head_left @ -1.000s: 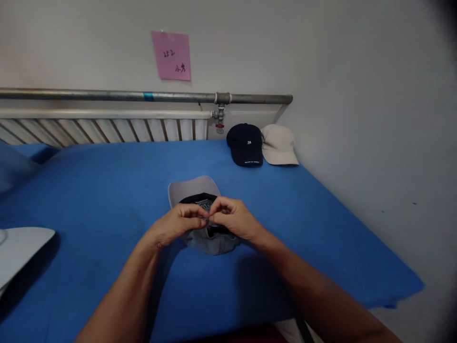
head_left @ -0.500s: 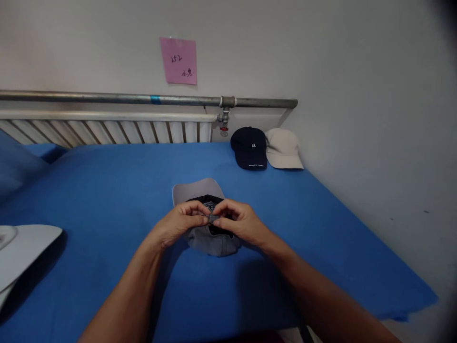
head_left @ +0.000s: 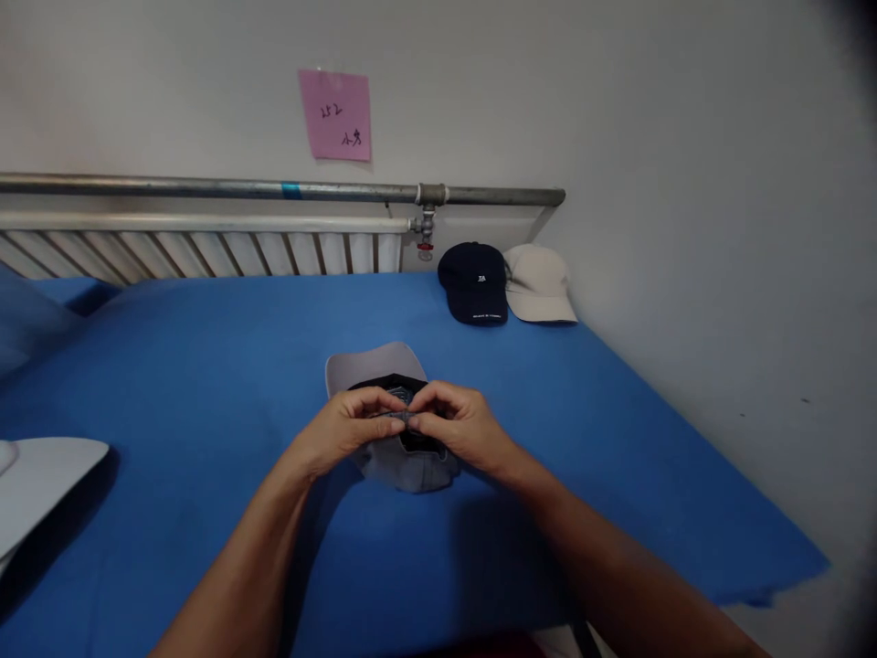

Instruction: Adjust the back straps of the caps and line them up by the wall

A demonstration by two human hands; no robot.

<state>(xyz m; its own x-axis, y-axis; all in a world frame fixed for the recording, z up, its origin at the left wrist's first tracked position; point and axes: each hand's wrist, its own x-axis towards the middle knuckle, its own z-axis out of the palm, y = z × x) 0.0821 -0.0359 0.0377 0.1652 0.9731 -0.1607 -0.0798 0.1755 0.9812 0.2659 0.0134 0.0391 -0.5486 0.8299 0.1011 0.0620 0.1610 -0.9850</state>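
While both forearms reach in from the near edge, the left hand (head_left: 341, 435) and the right hand (head_left: 458, 429) meet over a grey fabric baseball cap (head_left: 404, 466) that lies upside down in the middle of the blue cloth-covered table (head_left: 206, 366). The cap's dark lining faces up and its pale brim points away from the person. Thumb and forefinger of each hand are pinched narrowly on the thin grey back strap (head_left: 404, 417) at the cap's near rim, the fingertips of the two hands almost touching.

Compared with half a second ago, the cap lies in the same spot and both hands stay closed on the strap; only the view has swung slightly.

At the left edge a white flat object (head_left: 41, 480) rests on the cloth, cut off by the frame. Farther back, near the right corner, a navy baseball cap (head_left: 474, 283) and a beige baseball cap (head_left: 540, 285) sit side by side, touching. Behind them run a white ribbed radiator (head_left: 206, 251) and a grey metal pipe (head_left: 206, 188), with a pink paper note (head_left: 335, 114) on the wall above.
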